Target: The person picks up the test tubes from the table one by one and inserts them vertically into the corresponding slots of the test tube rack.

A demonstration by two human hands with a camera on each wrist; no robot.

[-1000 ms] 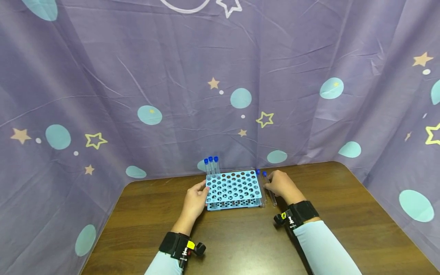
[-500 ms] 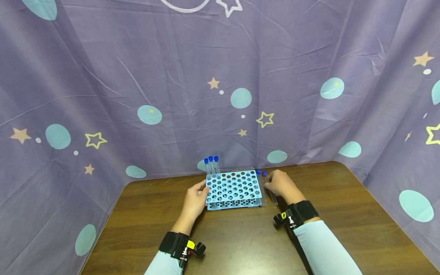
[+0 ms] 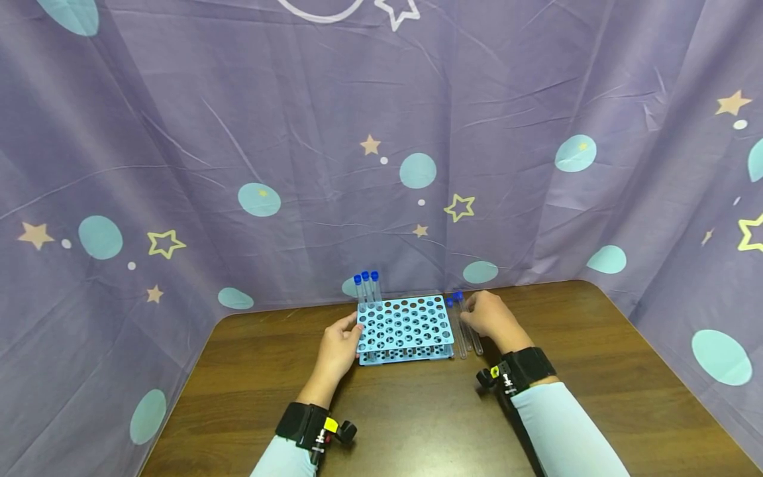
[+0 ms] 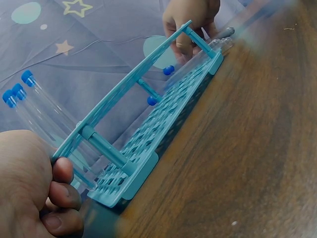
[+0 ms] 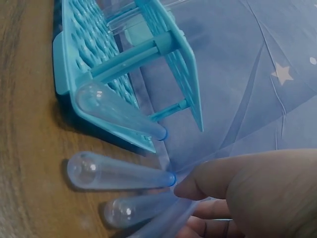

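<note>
A light blue test tube rack [image 3: 405,324] stands on the table. My left hand [image 3: 338,348] grips its left end, fingers curled at the upper plate's edge in the left wrist view. Three clear test tubes [image 3: 369,290] with blue caps stand upright in the rack's back left corner. Beside the right end lie several more capped tubes. My right hand [image 3: 490,317] is over these; between its thumb and fingers it pinches a test tube [image 5: 166,220]. Nearer the rack lies another tube [image 5: 119,171], apart from the thumb. One tube [image 5: 116,111] slants close against the rack's end.
The brown wooden table [image 3: 393,424] reaches back to a purple curtain [image 3: 334,218] printed with stars and dots. The curtain also closes in both sides. A black strap with a small camera [image 3: 518,371] sits on each wrist.
My right hand has shifted slightly up and back, and the tubes beside the rack have moved, two of their caps now close together. The left hand and rack have stayed put.
</note>
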